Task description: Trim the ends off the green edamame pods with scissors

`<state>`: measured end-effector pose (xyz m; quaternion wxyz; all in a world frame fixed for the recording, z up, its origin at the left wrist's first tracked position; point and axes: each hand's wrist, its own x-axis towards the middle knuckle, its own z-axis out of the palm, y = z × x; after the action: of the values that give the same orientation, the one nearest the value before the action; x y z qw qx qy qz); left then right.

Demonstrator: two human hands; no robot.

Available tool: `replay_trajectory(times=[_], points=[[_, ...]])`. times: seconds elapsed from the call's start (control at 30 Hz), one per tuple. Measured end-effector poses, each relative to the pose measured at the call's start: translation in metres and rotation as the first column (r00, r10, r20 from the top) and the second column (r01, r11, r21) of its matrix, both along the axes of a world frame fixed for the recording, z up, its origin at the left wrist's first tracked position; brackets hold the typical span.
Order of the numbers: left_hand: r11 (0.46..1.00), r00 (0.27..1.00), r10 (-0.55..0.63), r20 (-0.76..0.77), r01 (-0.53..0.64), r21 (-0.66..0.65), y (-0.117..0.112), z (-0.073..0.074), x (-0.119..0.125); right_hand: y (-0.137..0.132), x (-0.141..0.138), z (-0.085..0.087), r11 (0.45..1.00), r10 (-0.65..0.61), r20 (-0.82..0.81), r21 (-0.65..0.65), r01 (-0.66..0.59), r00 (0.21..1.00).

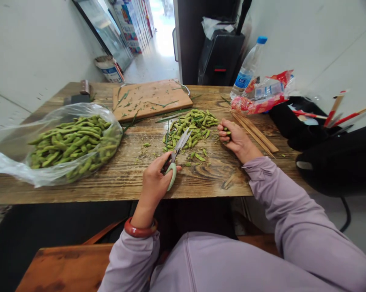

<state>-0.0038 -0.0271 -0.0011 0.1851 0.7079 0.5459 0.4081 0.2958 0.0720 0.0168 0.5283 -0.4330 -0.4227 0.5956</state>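
My left hand (155,176) is closed on a pair of scissors (173,170) with pale green handles, the blades pointing away from me over a pile of edamame pods (197,121). To the right of that pile, my right hand (236,140) has its fingers curled around a green edamame pod (227,130), mostly hidden by the fingers. A few loose pods and trimmed bits lie on the wooden table (134,178) between my hands. At the left, a clear plastic bag (110,121) lies open, full of more edamame pods (76,138).
Behind the pile lies a wooden cutting board (152,95) with green scraps on it. At the right are chopsticks (255,132), a water bottle (246,67), a red plastic wrapper (262,99) and a black holder (298,117). A bucket (110,69) stands on the floor beyond.
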Motion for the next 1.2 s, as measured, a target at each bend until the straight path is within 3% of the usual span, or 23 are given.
replay_trajectory(times=[0.1, 0.13, 0.23, 0.3, 0.37, 0.5, 0.57, 0.63, 0.7, 0.8, 0.87, 0.97, 1.07, 1.2], points=[[1.0, 1.0, -0.003, 0.005, 0.003, 0.004, 0.0, -0.001, 0.0, 0.003, -0.002, -0.008, 0.992, -0.087, 0.341, 0.119, 0.049, 0.936], [1.0, 1.0, -0.006, 0.006, 0.006, 0.006, 0.0, -0.001, 0.0, 0.004, -0.001, -0.01, 0.978, -0.138, 0.494, 0.203, 0.04, 0.859], [1.0, 1.0, -0.016, 0.0, 0.016, 0.019, 0.0, -0.001, 0.0, 0.006, -0.001, -0.013, 0.919, -0.256, 0.825, 0.369, -0.138, 0.505], [0.999, 1.0, -0.022, -0.004, 0.022, 0.027, 0.0, -0.001, 0.0, 0.004, -0.003, -0.011, 0.904, -0.253, 0.919, 0.336, -0.265, 0.303], [0.999, 1.0, -0.021, -0.005, 0.021, 0.029, 0.001, -0.001, 0.0, 0.001, -0.007, -0.007, 0.905, -0.236, 0.96, 0.273, -0.325, 0.15], [1.0, 1.0, -0.011, -0.013, 0.012, 0.024, 0.001, -0.003, 0.0, -0.006, -0.015, 0.003, 0.922, -0.229, 0.971, 0.195, -0.335, -0.063], [1.0, 1.0, -0.011, -0.017, 0.012, 0.028, 0.002, -0.003, -0.001, -0.008, -0.017, 0.006, 0.929, -0.219, 0.97, 0.174, -0.326, -0.106], [0.999, 1.0, -0.015, -0.019, 0.016, 0.037, 0.002, -0.004, -0.001, -0.009, -0.017, 0.005, 0.928, -0.235, 0.968, 0.197, -0.316, -0.086], [0.999, 1.0, -0.016, -0.023, 0.017, 0.045, 0.002, -0.003, -0.001, -0.009, -0.015, 0.003, 0.911, -0.296, 0.955, 0.285, -0.297, 0.011], [0.999, 0.999, -0.021, -0.035, 0.022, 0.046, 0.002, -0.002, -0.001, -0.009, -0.014, -0.002, 0.842, -0.403, 0.888, 0.455, -0.291, 0.222], [0.999, 0.999, -0.027, -0.041, 0.028, 0.041, 0.001, 0.0, -0.001, -0.012, -0.016, -0.004, 0.795, -0.402, 0.873, 0.482, -0.367, 0.276], [0.999, 0.999, -0.022, -0.05, 0.024, 0.029, 0.001, 0.002, 0.0, -0.019, -0.019, -0.004, 0.779, -0.307, 0.941, 0.333, -0.531, 0.139], [1.0, 0.999, -0.014, -0.052, 0.014, 0.014, 0.0, 0.003, 0.001, -0.024, -0.022, -0.001, 0.798, -0.25, 0.968, 0.203, -0.568, -0.005], [1.0, 0.999, -0.012, -0.04, 0.012, 0.001, 0.0, 0.002, 0.001, -0.025, -0.023, -0.001, 0.816, -0.246, 0.969, 0.197, -0.543, -0.019]])
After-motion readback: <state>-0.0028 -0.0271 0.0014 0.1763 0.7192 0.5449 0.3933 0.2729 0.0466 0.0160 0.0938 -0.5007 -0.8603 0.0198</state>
